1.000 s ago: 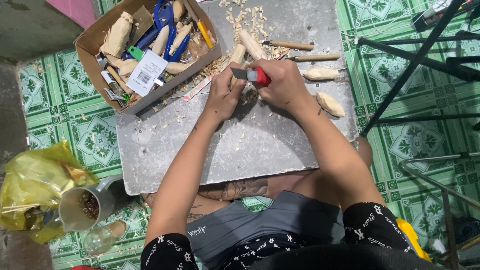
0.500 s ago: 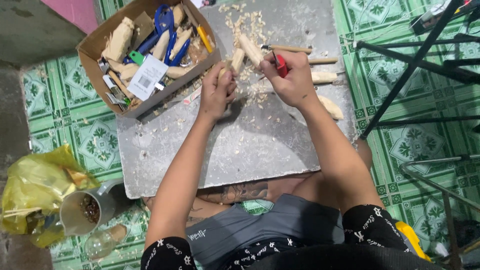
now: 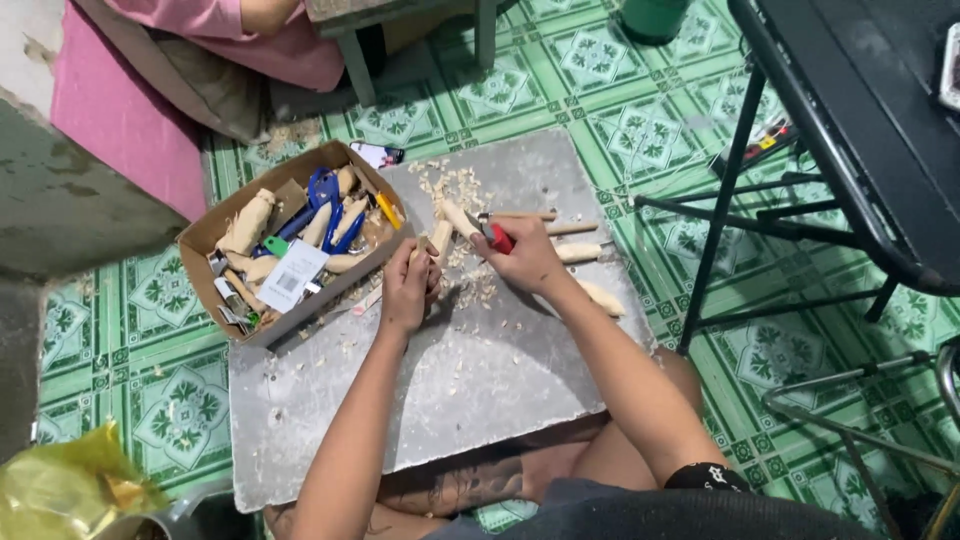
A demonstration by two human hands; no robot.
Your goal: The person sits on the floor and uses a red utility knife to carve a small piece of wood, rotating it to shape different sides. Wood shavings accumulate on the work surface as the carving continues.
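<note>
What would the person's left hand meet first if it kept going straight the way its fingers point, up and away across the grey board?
Probably the pale wooden piece at the left hand's fingertips, then shavings; depth is unclear.

— What does the person wear?
— Bare forearms, no sleeves showing. A dark grey garment at the bottom of the frame, a black patterned cuff (image 3: 706,477) at lower right.
— Any markings?
— A dark tattoo (image 3: 455,487) on the leg.
</note>
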